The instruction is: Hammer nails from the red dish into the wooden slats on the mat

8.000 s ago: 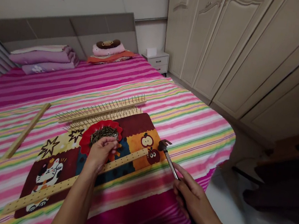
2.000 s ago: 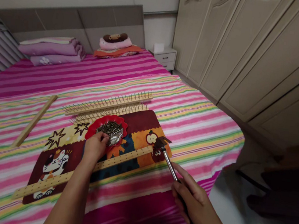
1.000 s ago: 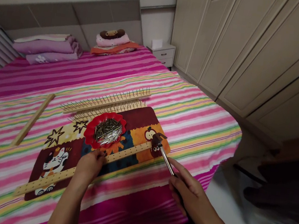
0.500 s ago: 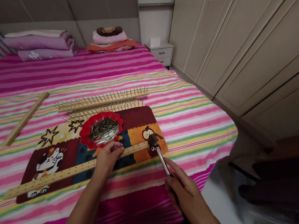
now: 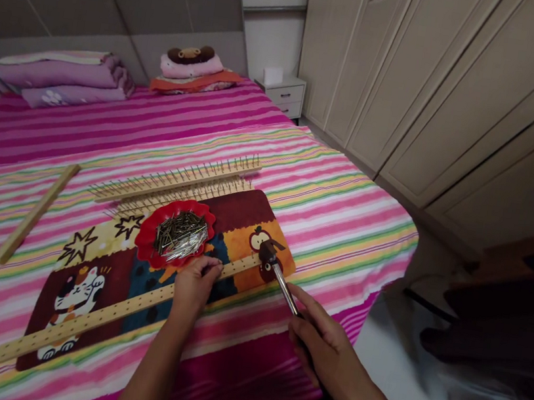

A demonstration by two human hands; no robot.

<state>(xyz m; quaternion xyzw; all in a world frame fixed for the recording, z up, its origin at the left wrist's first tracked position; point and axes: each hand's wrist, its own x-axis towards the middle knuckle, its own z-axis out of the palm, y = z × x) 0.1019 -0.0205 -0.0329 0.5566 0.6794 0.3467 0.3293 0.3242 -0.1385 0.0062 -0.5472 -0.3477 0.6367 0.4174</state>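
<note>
My left hand [image 5: 194, 282] rests on a long wooden strip with a row of holes [image 5: 96, 318], fingers pinched together at the strip; what they hold is too small to make out. Just behind that hand stands a red scalloped dish of nails [image 5: 174, 238]. My right hand [image 5: 325, 350] grips the handle of a small hammer [image 5: 273, 268], whose head lies at the strip's right end. Strip and dish lie on a colourful cartoon mat [image 5: 89, 261] on the striped bed.
Two wooden strips set with upright nails [image 5: 175, 180] lie behind the mat. A plain wooden strip [image 5: 33, 215] lies at the left. Folded bedding [image 5: 60, 75] and a plush toy [image 5: 190, 60] sit by the headboard. Wardrobe doors [image 5: 413, 81] stand to the right, floor below them.
My left hand left the dish of nails, came down onto the holed strip and slid right along it. The hammer head has stayed by the strip's right end.
</note>
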